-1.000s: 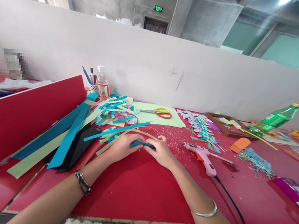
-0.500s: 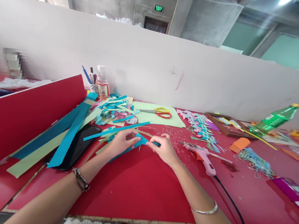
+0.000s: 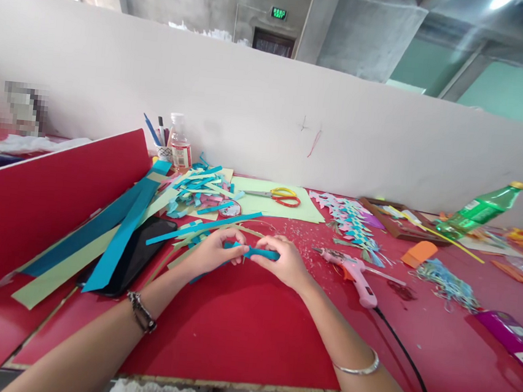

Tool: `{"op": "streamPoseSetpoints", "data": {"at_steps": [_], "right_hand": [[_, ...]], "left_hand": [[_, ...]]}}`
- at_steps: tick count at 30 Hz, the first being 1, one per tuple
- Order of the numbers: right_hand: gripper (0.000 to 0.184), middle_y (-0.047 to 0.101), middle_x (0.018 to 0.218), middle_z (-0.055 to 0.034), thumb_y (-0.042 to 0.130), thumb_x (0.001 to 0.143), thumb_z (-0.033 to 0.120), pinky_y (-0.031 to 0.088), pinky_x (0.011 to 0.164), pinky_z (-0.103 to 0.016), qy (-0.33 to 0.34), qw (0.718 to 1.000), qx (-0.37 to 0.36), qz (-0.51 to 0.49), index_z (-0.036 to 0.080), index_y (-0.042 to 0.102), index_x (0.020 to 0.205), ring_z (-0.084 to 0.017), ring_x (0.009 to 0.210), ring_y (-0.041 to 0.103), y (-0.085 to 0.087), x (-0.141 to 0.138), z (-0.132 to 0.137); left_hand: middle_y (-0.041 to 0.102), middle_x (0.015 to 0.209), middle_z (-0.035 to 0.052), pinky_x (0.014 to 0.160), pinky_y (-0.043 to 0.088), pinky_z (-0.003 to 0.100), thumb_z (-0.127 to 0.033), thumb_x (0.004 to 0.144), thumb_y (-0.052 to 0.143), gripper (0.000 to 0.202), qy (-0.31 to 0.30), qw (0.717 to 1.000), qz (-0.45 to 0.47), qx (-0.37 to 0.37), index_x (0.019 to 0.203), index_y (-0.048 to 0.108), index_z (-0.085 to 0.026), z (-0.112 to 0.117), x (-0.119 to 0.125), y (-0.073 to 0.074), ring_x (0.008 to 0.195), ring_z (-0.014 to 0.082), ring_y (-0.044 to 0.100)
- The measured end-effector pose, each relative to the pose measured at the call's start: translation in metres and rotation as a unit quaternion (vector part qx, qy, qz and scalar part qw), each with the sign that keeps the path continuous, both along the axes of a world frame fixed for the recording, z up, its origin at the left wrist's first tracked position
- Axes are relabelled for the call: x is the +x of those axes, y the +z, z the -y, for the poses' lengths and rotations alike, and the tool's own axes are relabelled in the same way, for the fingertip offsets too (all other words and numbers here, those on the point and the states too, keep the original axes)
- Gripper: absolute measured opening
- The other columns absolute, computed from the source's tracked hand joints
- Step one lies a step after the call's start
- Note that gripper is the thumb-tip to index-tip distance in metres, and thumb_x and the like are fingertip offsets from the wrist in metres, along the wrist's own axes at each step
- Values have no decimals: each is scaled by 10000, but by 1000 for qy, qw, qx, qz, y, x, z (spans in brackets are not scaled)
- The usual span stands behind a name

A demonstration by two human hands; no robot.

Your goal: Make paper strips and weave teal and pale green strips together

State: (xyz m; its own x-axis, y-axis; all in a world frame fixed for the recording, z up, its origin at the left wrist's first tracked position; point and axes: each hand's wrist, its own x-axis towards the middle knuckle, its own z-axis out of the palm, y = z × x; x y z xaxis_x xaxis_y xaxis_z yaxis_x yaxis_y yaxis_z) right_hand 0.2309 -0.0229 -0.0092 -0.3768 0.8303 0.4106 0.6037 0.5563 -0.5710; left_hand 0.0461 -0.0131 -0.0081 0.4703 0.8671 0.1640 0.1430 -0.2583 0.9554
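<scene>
A blue paper strip (image 3: 262,254) is pinched between my two hands above the red tabletop. My left hand (image 3: 214,252) is closed on its left part, with thumb and forefinger together. My right hand (image 3: 285,262) grips the right part, its thumb below and fingers above. The hands almost touch, and the fingers hide much of the strip, so its exact fold cannot be made out. Just behind lies a longer loose blue strip (image 3: 203,228). Under and beside my left hand are more blue and pale green strips.
At left, long paper strips (image 3: 121,238) lie across a black tablet-like slab (image 3: 144,259) beside a red board (image 3: 57,207). Scissors (image 3: 284,196) rest on pale green paper. A pink glue gun (image 3: 351,272) with its cord lies right of my hands, near woven paper pieces (image 3: 355,226) and a tilted green bottle (image 3: 477,210).
My hands have come closer together, and the right hand has shifted slightly left. The blue strip, shown as a wider bent piece before, now looks narrow and mostly covered by fingers.
</scene>
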Motion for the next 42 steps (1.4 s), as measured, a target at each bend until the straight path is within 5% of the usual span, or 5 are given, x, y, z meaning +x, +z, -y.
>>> {"op": "streamPoseSetpoints", "data": {"at_steps": [5,9,12,21,42], "right_hand": [[196,622,765,11,580,705,343,386,668,-263,34,999,-15,33,236,581,869,-147,704,539,2,-1,2],[104,591,649,24,525,752,298,374,678,-257,43,998,-2,45,213,583,759,-121,616,516,5,-2,2],[258,527,515,34,436,810,334,382,598,-229,65,996,-51,30,190,547,627,-101,514,496,6,-2,3],[291,491,444,41,424,803,406,359,449,-191,47,985,-163,-18,178,581,717,-86,402,468,1,1,1],[204,469,461,53,524,737,366,311,456,-193,19,980,-171,-95,172,587,748,-81,434,431,1,6,-3]], "left_hand": [[504,613,-31,547,408,210,-356,720,541,210,32,999,2,33,722,471,-159,-2,0,-3,541,81,496],[521,773,-20,519,402,190,-331,699,562,225,79,995,33,41,837,485,-171,-5,-1,-5,545,60,481],[538,728,-29,507,389,183,-334,691,568,295,102,993,56,10,925,483,-175,-5,-1,-4,545,66,478],[502,536,-43,481,342,178,-364,689,559,229,165,986,21,1,648,563,-138,-7,-1,-1,510,73,448],[664,665,-4,660,493,256,-371,650,604,224,149,971,160,-94,721,595,-159,-12,-3,-5,670,165,637]]}}
